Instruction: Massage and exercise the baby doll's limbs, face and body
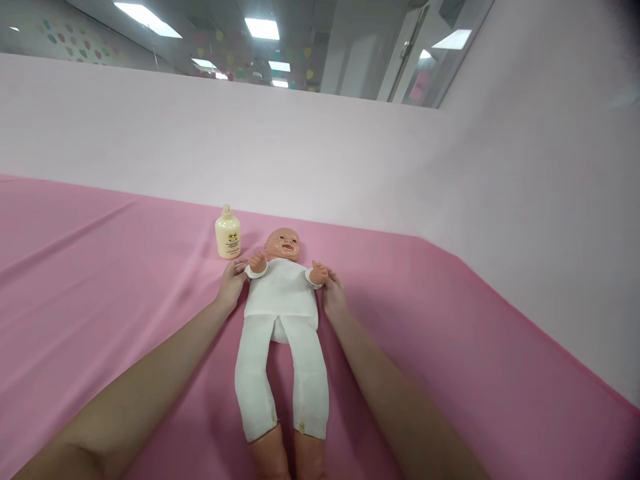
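A baby doll in a white top and white trousers lies on its back on the pink sheet, head toward the wall. My left hand grips the doll's arm on the left, at the sleeve cuff. My right hand holds the doll's other arm by the wrist. Both of the doll's arms are bent upward. The doll's bare feet reach the bottom edge of the view.
A cream-coloured lotion bottle stands upright just left of the doll's head, near the pale pink wall. The wall turns a corner at the right. Above it are glass panes and ceiling lights.
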Tool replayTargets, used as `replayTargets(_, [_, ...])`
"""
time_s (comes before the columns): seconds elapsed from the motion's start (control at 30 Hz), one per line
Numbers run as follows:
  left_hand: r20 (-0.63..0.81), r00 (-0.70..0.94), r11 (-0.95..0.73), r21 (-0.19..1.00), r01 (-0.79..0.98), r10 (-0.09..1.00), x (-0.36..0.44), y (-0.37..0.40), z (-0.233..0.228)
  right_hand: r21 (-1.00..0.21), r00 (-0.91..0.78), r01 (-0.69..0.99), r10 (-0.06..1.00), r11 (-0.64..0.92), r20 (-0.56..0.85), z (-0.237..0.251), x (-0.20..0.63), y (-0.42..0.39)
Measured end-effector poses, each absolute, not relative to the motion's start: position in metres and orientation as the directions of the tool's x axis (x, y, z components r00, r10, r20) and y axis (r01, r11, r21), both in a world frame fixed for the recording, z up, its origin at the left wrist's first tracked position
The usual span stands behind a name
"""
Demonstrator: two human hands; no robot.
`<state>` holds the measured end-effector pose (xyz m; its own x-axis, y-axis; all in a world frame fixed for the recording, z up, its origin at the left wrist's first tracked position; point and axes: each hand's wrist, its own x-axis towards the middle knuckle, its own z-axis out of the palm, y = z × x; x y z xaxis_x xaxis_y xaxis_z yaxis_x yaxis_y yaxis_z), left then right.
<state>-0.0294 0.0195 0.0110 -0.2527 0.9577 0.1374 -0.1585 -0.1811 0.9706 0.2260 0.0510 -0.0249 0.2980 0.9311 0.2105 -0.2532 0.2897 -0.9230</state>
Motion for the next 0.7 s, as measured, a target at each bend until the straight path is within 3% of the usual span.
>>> replayTargets(0.2, [0.122, -0.242, -0.159, 0.977, -0.143, 0.963, -0.029, 0.021, 0.008, -0.92, 0.354, -0.325, 0.93, 0.221, 0.099, -0.022, 0.226, 0.047])
replayTargets(0.4, [0.148, -0.231, -0.154, 0.988, -0.008, 0.962, -0.029, 0.018, 0.008, -0.918, 0.362, -0.322, 0.926, 0.23, 0.105, -0.02, 0.224, 0.042])
replayTargets(0.7, [0.178, -0.205, -0.171, 0.984, 0.052, 0.963, -0.032, 0.021, 0.002, -0.934, 0.328, -0.219, 0.923, 0.281, 0.201, -0.019, 0.223, 0.039])
